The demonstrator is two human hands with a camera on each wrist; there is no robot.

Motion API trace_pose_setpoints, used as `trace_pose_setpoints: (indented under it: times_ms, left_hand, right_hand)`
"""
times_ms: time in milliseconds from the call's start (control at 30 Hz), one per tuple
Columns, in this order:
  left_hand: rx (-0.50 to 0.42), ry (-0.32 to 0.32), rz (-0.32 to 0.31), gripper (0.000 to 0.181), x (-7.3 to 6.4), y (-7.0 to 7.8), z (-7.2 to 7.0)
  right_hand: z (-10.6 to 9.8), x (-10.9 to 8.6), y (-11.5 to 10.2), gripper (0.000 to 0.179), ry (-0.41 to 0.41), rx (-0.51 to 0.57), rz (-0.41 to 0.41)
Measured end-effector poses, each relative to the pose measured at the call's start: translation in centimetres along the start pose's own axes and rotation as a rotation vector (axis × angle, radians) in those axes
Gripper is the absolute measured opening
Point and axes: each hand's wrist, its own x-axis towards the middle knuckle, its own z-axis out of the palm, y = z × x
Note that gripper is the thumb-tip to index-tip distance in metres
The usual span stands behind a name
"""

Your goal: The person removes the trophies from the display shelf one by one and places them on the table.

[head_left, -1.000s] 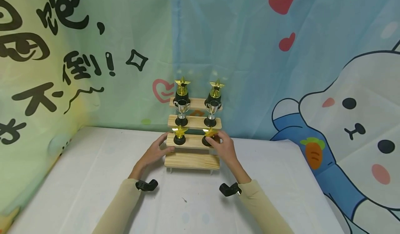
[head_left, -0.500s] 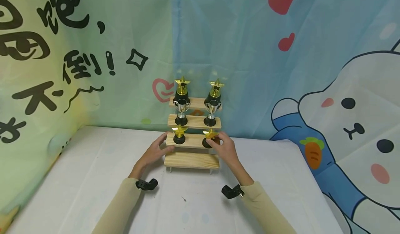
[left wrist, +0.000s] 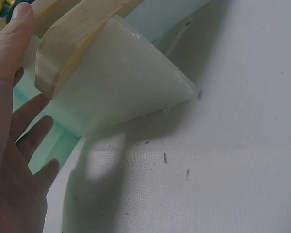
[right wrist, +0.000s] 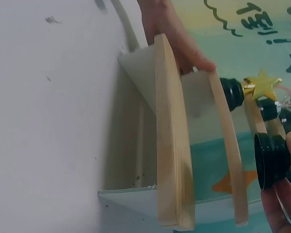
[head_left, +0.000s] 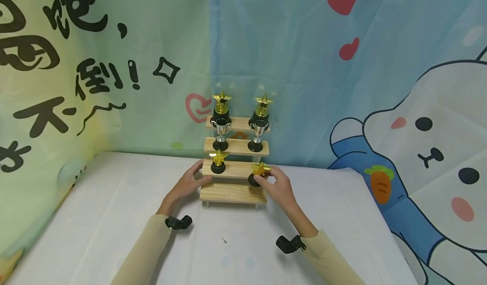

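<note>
Pinching a star-topped trophy (head_left: 260, 169), the right hand (head_left: 280, 186) holds it just off the wooden rack (head_left: 233, 194), near the second-lowest step's (head_left: 237, 170) right end. The left hand (head_left: 189, 182), fingers spread, touches the opposite end.

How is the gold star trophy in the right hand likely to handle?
The gold star trophy is probably stiff, given its crisp points. Its black base looks glossy, so the right hand may find it slightly slippery. Laid sideways, it might roll on that round base.
</note>
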Motion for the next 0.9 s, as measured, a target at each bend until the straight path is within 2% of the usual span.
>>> trace_pose_setpoints:
  times_ms: [300,533,800,900]
  left_hand:
    - [0.008,0.0,-0.005,0.077,0.0,-0.1,0.0]
    - [0.034,0.011,0.028,0.082,0.0,-0.3,0.2]
    - [-0.014,-0.006,0.005,0.076,0.0,-0.2,0.1]
    - [-0.021,-0.011,0.009,0.074,-0.1,0.2,0.0]
  right_hand:
    - [-0.6,-2.1,-0.4,0.024,-0.024,-0.009,0.001]
    - [-0.6,-3.6,-0.4,0.024,-0.03,-0.017,0.039]
    - [-0.4,-6.2,-0.4,0.019,-0.042,0.017,0.029]
    - [-0.1,-7.2,0.0,0.019,-0.051,0.023,0.016]
